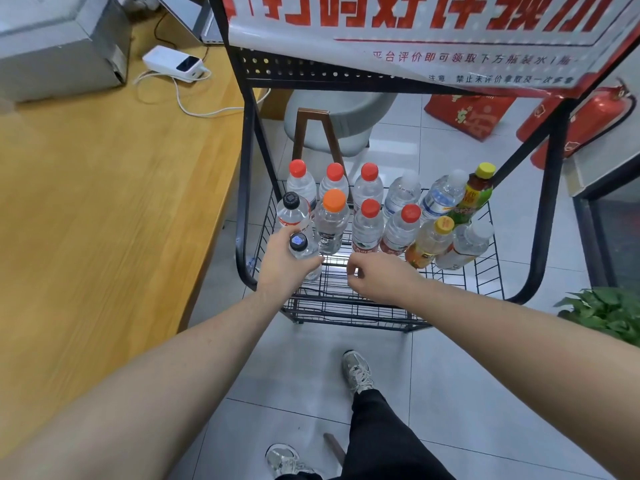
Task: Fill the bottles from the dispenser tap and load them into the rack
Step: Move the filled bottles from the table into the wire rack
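The fingers (313, 262) of the left hand (282, 263) are curled round a clear bottle with a dark cap (304, 254), which is gripped just below its neck and held upright at the front left corner of the wire rack (460, 289). Whether the bottle's base rests on the rack's mesh cannot be told. The right hand (379, 277) is seen over the front middle of the rack, its fingers loosely curled with nothing held between them, and it is kept apart from the gripped bottle.

Behind the gripped bottle, further into the rack, two rows of bottles are stood. In the nearer row a second dark-capped bottle (292, 213), an orange-capped bottle (331, 221), two red-capped bottles (367, 226), a yellow-capped bottle with orange contents (429, 242) and a white-capped bottle (465, 244) are seen; the last two are tilted. In the back row three red-capped bottles, two white-capped ones and a green-labelled bottle with a yellow cap (476, 194) are lined up.

To the left of the rack a wooden table (104, 202) is seen, with a white power strip (173, 64) on its far part. Above the rack a printed sign (415, 36) is hung on the frame. Beyond the rack, at its right, red fire extinguishers (588, 123) are stood on the tiled floor (294, 375).
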A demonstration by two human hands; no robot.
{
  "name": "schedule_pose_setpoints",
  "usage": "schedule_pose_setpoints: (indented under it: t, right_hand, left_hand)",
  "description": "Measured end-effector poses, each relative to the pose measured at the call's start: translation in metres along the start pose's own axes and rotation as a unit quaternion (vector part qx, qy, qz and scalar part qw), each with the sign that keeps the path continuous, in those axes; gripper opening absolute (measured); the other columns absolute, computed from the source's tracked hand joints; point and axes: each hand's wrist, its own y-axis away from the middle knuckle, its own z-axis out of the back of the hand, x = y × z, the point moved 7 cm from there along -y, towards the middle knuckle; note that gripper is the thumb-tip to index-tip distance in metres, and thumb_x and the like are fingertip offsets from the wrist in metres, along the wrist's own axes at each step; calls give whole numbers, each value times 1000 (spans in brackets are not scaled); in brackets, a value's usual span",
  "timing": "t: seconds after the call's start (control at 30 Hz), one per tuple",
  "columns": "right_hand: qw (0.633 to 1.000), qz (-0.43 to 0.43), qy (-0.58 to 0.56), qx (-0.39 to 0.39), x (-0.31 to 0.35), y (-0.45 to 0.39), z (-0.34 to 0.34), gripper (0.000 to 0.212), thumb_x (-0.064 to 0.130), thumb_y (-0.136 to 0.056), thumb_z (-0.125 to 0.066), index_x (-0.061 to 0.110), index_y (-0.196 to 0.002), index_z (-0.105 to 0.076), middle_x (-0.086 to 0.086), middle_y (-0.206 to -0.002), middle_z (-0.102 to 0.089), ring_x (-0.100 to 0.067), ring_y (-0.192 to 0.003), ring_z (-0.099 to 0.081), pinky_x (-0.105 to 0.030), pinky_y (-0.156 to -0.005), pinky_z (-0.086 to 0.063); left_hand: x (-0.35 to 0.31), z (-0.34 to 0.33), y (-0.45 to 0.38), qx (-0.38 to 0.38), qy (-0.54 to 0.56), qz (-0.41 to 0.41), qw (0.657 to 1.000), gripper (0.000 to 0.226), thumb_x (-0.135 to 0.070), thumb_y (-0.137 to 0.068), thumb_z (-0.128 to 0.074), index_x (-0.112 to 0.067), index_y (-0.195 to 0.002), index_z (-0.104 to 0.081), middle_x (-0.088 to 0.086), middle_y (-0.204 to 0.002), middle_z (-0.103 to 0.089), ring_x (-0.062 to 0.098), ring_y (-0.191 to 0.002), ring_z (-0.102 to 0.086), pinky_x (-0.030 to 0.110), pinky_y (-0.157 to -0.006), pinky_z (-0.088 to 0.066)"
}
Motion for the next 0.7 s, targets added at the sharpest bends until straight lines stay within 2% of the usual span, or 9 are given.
schedule_pose_setpoints:
  t: [0.07,0.17,0.23,0.3,0.37,0.47,0.53,0.7]
  right_hand:
    - [1000,0,-2,2,2,-1,-1,23,36,-93,-51,25,-110,-60,0,-108,-68,-25,-96,-62,-38,-78,-54]
    - [1000,-1,-5,3,2,-2,-2,22,36,-93,-51,26,-111,-59,0,-108,-68,-24,-96,-62,-38,-78,-54]
    - [1000,-1,-6,5,3,-1,-3,22,37,-94,-51,25,-111,-60,0,-108,-68,-23,-96,-62,-37,-78,-53]
    - [1000,0,-6,4,3,-2,-4,22,36,-94,-51,25,-111,-60,0,-108,-68,-23,-96,-62,-37,-78,-53]
    - [1000,1,-8,4,4,-2,-4,22,36,-94,-51,25,-111,-60,0,-108,-68,-24,-96,-62,-38,-79,-54]
    - [1000,2,-10,4,4,-2,-4,22,36,-94,-51,24,-111,-60,0,-109,-68,-23,-95,-62,-40,-80,-54]
    - [1000,2,-11,4,3,-2,-4,22,36,-93,-51,25,-111,-60,0,-109,-68,-24,-95,-62,-40,-80,-54]
    - [1000,0,-8,6,-3,-2,-4,21,36,-93,-51,25,-109,-59,0,-108,-68,-24,-95,-62,-38,-78,-54]
  left_hand:
    - [-6,4,4,0,3,-2,1000,50,-14,-75,-85,-40,-99,-50,-28,-95,-51,-11,-91,-56,-1,-75,-36]
    - [-8,3,5,7,5,-18,1000,49,-5,-75,-83,-38,-88,-50,-26,-86,-52,-25,-80,-53,-2,-67,-39]
    - [-4,3,5,5,-13,-3,1000,39,-16,-74,-85,-35,-90,-56,-25,-83,-57,-22,-80,-55,4,-66,-43]
    - [-2,3,3,-2,-27,2,1000,34,-23,-74,-86,-32,-92,-59,-24,-80,-59,-21,-79,-54,2,-63,-40]
    - [-4,3,0,-8,-21,1,1000,34,-24,-76,-85,-35,-92,-57,-28,-78,-57,-22,-77,-54,-1,-62,-37]
    - [-5,4,-5,-19,-15,17,1000,38,-25,-78,-84,-32,-101,-55,-24,-85,-58,-3,-81,-58,3,-68,-34]
    - [-2,3,-7,-24,-17,24,999,40,-23,-78,-84,-28,-106,-56,-20,-89,-60,3,-88,-57,4,-69,-33]
    - [-4,-3,-12,-1,-30,37,999,45,-23,-78,-84,-29,-108,-51,-13,-96,-61,7,-92,-57,3,-64,-31]
